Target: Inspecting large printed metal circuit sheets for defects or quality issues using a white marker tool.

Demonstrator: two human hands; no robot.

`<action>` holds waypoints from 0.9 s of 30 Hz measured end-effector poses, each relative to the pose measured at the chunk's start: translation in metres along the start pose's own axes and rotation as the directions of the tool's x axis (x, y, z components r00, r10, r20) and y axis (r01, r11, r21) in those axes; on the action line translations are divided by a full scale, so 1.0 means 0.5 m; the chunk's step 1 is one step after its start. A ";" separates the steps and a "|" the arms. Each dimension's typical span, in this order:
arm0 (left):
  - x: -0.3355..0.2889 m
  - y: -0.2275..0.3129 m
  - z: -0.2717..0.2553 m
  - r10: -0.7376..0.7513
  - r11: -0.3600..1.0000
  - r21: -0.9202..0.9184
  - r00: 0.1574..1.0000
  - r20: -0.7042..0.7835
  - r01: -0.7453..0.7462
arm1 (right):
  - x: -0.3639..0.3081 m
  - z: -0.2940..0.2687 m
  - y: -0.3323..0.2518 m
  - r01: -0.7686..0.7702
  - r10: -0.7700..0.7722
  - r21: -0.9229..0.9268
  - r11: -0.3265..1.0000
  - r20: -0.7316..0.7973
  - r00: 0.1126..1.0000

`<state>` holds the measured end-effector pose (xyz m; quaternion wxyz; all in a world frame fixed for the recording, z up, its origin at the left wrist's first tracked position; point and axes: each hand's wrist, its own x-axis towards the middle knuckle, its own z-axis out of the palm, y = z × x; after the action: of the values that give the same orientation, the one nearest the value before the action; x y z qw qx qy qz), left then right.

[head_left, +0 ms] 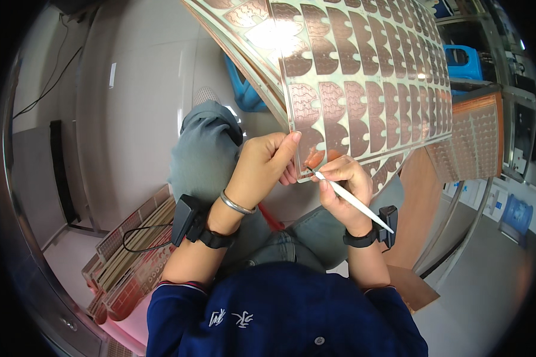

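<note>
A large pale-green circuit board panel [324, 76] with rows of rounded copper shapes slants up in front of me, glare on its upper left. My left hand [263, 163] pinches its near left corner, thumb on the face and fingers behind the edge. Between the fingers of my right hand [350, 189] is a slim white pen-shaped tool [355, 203]. Its dark tip is at the panel's near corner, by the lowest left copper shape, close to my left thumb. Whether the tip touches the surface, I cannot tell. More panels [244, 53] are stacked behind this one.
Several boards [131, 232] stand in a pink container [128, 324] at lower left. Blue plastic stools [244, 89] show behind the panels and at upper right [464, 62]. Another copper-patterned board [467, 140] leans at right, near metal rails. My knees are below the panel.
</note>
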<state>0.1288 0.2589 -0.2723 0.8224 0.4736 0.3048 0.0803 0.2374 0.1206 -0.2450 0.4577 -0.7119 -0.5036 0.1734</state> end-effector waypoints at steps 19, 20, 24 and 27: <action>0.007 -0.008 0.001 0.007 0.997 0.072 1.000 0.007 -0.008 | 0.008 0.003 0.005 0.045 -0.046 -0.021 0.999 -0.027 0.999; 0.007 -0.007 0.001 0.009 0.997 0.075 1.000 0.005 -0.009 | 0.009 0.003 0.005 0.045 -0.046 -0.020 0.999 -0.027 0.999; 0.007 -0.003 0.002 0.010 0.998 0.068 1.000 0.006 -0.011 | 0.016 0.004 0.009 0.095 -0.096 -0.030 0.995 -0.030 0.995; 0.007 0.003 0.005 -0.005 0.999 0.052 1.000 -0.015 0.006 | 0.017 0.003 0.006 0.093 -0.093 -0.026 0.995 -0.023 0.995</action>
<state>0.1334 0.2595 -0.2717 0.8076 0.4935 0.3143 0.0737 0.2419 0.1286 -0.2464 0.4624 -0.6953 -0.5329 0.1372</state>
